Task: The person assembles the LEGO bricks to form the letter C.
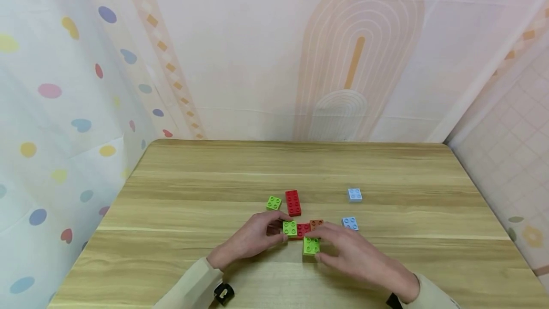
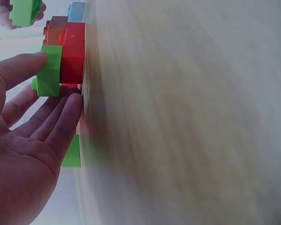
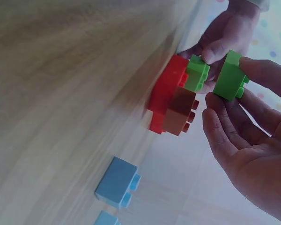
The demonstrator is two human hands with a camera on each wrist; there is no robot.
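While the left hand (image 1: pixel 258 235) pinches a green block (image 1: pixel 289 228) at the red block's (image 1: pixel 302 231) left end, the right hand's (image 1: pixel 353 254) grip pinches a second green block (image 1: pixel 311 246), raised on the near side. Best kept level, squared up before pressing.

Head view bright, even, soft shadows on desk (image 1: pixel 206 185). Wrist views dimmer, hazy; desk grain blurred, pale washed-out patches.

In the head view, the right hand (image 1: pixel 353 252) partly hides the brown block (image 1: pixel 316 223). The right wrist view cuts off one blue block (image 3: pixel 106 219); the left wrist view's tabletop (image 2: pixel 178 117) seems blurred.
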